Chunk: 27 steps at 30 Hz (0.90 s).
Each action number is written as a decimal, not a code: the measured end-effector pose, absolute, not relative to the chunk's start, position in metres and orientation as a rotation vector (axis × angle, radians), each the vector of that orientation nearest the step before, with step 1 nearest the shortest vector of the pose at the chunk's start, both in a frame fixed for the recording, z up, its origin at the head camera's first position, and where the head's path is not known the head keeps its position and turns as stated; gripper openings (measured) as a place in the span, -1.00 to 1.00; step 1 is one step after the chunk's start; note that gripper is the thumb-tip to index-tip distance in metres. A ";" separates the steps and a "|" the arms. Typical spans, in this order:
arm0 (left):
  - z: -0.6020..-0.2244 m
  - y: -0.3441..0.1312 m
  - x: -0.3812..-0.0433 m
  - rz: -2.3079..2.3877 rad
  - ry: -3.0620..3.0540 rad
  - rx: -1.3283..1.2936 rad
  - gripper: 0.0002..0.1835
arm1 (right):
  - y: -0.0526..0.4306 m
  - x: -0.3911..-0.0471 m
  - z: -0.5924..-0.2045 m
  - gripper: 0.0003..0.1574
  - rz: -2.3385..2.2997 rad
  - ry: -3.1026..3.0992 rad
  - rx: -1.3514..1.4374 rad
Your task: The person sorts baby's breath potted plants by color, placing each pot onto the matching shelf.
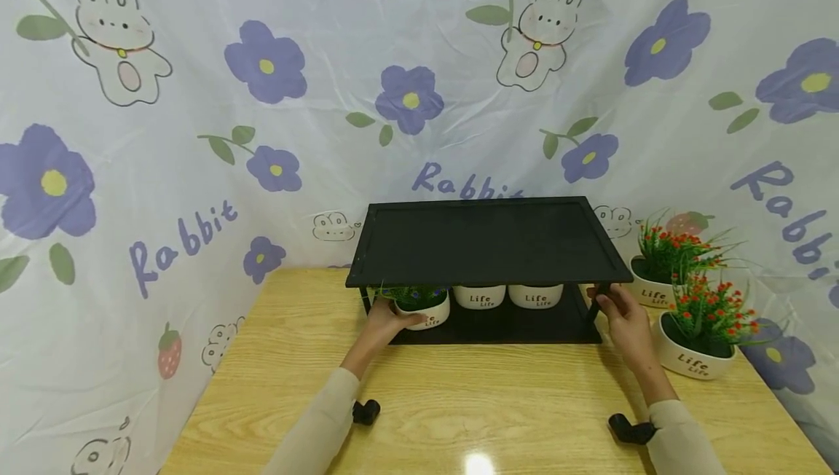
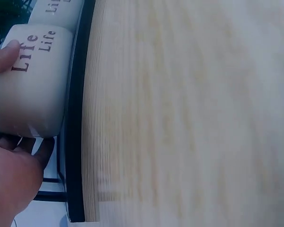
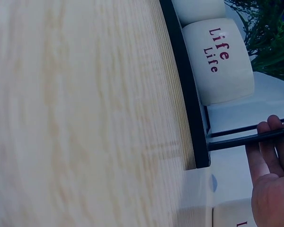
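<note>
A black two-tier shelf stands on the wooden table. My left hand grips the leftmost white flowerpot on the lower tier, its thumb across the "Life" lettering and its fingers around the side. Green leaves with small blue flowers rise from that pot, partly hidden under the upper tier. At the shelf's right front corner, my right hand holds the black post between thumb and fingers. Two more white pots, a middle one and a right one, sit on the lower tier.
Two white pots with red-flowered plants, a front one and a rear one, stand right of the shelf, close to my right hand. Behind the wooden table hangs a rabbit-printed cloth.
</note>
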<state>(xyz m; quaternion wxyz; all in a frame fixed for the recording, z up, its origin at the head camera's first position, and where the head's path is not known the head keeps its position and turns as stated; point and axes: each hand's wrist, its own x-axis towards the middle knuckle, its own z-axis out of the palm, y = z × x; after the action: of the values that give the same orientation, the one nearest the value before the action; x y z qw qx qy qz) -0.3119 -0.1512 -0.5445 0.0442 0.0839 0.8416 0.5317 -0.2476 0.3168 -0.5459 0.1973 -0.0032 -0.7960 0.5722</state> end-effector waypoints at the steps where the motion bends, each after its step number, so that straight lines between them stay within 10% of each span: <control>1: -0.545 -0.152 -0.314 1.637 2.571 0.245 -0.07 | 0.317 -0.248 -0.546 -0.51 1.606 -2.226 -0.005; 27: -0.538 -0.141 -0.336 1.855 2.461 0.323 -0.44 | 0.318 -0.249 -0.547 -0.53 1.605 -2.239 -0.014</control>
<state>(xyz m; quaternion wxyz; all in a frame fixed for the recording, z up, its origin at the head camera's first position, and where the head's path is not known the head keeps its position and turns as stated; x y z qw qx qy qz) -0.3360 -0.1410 -0.5384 0.0212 0.1041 0.7940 0.5986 -0.2489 0.3181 -0.5467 0.1923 -0.0051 -0.7975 0.5717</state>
